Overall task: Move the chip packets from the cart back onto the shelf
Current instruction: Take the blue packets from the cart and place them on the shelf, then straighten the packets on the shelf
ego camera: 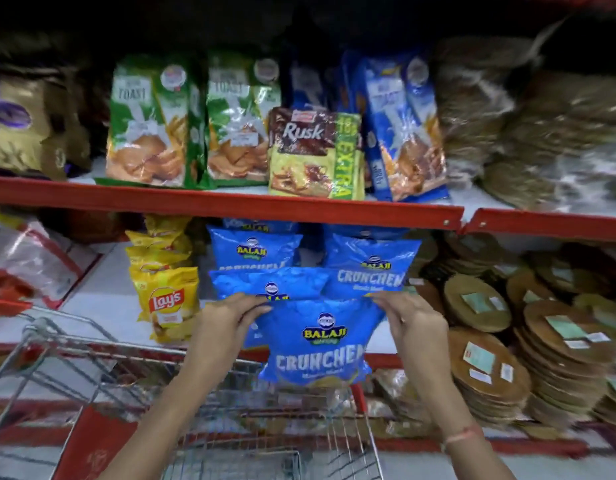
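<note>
A blue Balaji Crunchem chip packet [318,344] hangs upright above the wire cart [237,417], at the front edge of the white lower shelf [105,292]. My left hand [227,320] pinches its top left corner and my right hand [408,318] pinches its top right corner. Behind it on the shelf stand more blue Balaji packets [368,265] in rows, one partly hidden by the held packet.
Yellow Lay's packets [166,296] stand in a row left of the blue ones. Stacks of round brown discs in plastic [486,362] fill the shelf at right. Toast and rusk packs [313,154] stand on the red-edged shelf above.
</note>
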Action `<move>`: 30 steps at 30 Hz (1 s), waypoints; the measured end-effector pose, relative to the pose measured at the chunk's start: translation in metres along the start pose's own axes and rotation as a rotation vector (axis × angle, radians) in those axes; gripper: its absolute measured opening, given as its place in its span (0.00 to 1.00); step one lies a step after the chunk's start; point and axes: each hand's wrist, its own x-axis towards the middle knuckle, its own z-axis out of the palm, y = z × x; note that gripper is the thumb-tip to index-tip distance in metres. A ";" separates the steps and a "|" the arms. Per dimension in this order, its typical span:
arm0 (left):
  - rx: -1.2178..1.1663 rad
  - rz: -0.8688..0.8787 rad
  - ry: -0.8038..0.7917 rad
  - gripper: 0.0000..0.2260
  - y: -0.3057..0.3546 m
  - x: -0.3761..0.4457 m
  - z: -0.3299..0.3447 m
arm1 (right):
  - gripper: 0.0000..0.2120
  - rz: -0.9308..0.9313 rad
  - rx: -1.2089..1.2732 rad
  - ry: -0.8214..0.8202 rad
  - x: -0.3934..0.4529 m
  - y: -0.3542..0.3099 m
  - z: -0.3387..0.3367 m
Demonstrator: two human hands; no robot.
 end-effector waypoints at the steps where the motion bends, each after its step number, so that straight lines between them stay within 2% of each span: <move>1: 0.012 0.042 0.004 0.11 0.010 0.010 0.006 | 0.12 0.002 0.002 0.036 0.010 0.009 -0.008; 4: 0.036 0.124 0.002 0.15 0.032 0.040 0.029 | 0.10 0.005 0.002 0.123 0.036 0.036 -0.026; 7: 0.132 0.204 -0.028 0.08 0.053 0.069 0.055 | 0.07 0.023 -0.019 0.165 0.055 0.063 -0.036; 9: 0.270 0.275 -0.075 0.03 0.060 0.085 0.077 | 0.06 0.041 -0.070 0.150 0.062 0.082 -0.037; 11: 0.394 0.277 -0.154 0.05 0.054 0.096 0.102 | 0.06 0.089 -0.109 0.112 0.066 0.100 -0.033; 13: 0.423 0.249 -0.251 0.02 0.050 0.096 0.123 | 0.05 0.138 -0.127 0.051 0.065 0.115 -0.024; 15: 0.514 0.189 -0.398 0.08 0.052 0.090 0.135 | 0.04 0.178 -0.136 -0.023 0.060 0.124 -0.014; 17: 0.579 0.167 -0.461 0.16 0.053 0.083 0.139 | 0.04 0.222 -0.154 -0.080 0.053 0.125 -0.008; 18: 0.563 0.169 -0.460 0.19 0.053 0.081 0.138 | 0.04 0.249 -0.166 -0.090 0.052 0.123 -0.006; 20: 0.461 0.241 -0.393 0.19 0.048 0.077 0.132 | 0.04 0.236 -0.196 -0.094 0.052 0.115 0.000; 23: 0.407 0.324 -0.234 0.13 0.025 0.071 0.110 | 0.12 0.061 -0.250 -0.131 0.058 0.092 0.025; 30: 0.529 0.083 -0.176 0.27 -0.101 0.041 0.010 | 0.21 -0.258 -0.098 -0.123 0.079 -0.053 0.117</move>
